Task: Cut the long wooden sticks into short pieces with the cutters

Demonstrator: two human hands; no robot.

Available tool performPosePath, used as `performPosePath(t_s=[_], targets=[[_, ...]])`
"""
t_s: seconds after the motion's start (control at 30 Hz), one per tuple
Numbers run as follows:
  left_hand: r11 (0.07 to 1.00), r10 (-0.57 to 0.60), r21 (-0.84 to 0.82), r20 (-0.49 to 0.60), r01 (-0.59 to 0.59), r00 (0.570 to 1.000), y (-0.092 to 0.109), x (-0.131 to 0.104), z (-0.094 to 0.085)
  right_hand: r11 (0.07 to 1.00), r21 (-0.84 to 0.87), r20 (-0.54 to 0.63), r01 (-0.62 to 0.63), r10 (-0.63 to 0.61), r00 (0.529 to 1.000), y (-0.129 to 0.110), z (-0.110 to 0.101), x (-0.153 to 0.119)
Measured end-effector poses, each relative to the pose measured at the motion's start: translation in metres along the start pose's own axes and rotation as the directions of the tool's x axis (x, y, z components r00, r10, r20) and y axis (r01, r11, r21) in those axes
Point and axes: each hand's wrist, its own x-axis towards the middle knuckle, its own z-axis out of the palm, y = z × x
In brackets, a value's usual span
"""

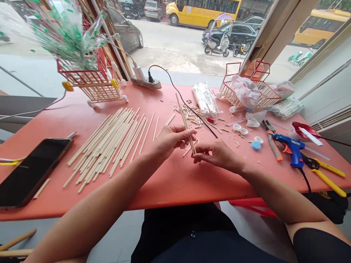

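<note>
Thin wooden sticks (pixel 184 116) stand tilted between my hands above the table; they look like two held side by side. My left hand (pixel 177 138) is closed, pinching them around the middle. At their lower end my right hand (pixel 210 152) is closed too, thumb and finger on the tips. To the left lies a wide row of loose wooden sticks (pixel 109 142) side by side. Beyond my hands short cut-off stick pieces (pixel 192 116) are scattered, and a few lie partly hidden behind my fingers.
A blue glue gun (pixel 292 146), pliers with yellow handles (pixel 326 175) and orange-grey cutters (pixel 274 146) lie right. Small red stick carts (pixel 93 78) stand at the back. A black phone (pixel 35 168) lies left. A black cable (pixel 189 106) crosses from the power strip (pixel 146 82).
</note>
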Motion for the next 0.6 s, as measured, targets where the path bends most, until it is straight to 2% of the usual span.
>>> performPosePath(t_s=[0.13,0.27,0.37,0.47,0.6], targets=[[0.999,0.001,0.039,0.015,-0.001,1.000,0.000,-0.001,-0.001,0.980,0.159,0.099,-0.121,0.106,0.989,-0.003,-0.002,0.005],[1.000,0.003,0.017,0.015,-0.004,1.000,-0.002,0.000,-0.001,0.974,0.181,0.099,-0.136,0.119,0.988,-0.001,-0.002,0.005],[1.000,0.003,0.005,-0.014,-0.003,1.000,-0.003,0.001,-0.002,0.996,0.077,0.029,-0.038,0.036,0.999,0.003,0.000,0.004],[1.000,0.011,-0.002,-0.023,-0.011,1.000,-0.005,0.002,-0.004,0.989,-0.118,-0.051,0.087,-0.094,0.994,0.008,0.002,0.001],[1.000,0.018,-0.016,-0.020,-0.018,1.000,-0.006,0.003,-0.005,0.944,-0.310,-0.083,0.118,-0.150,0.985,0.011,0.005,-0.002]])
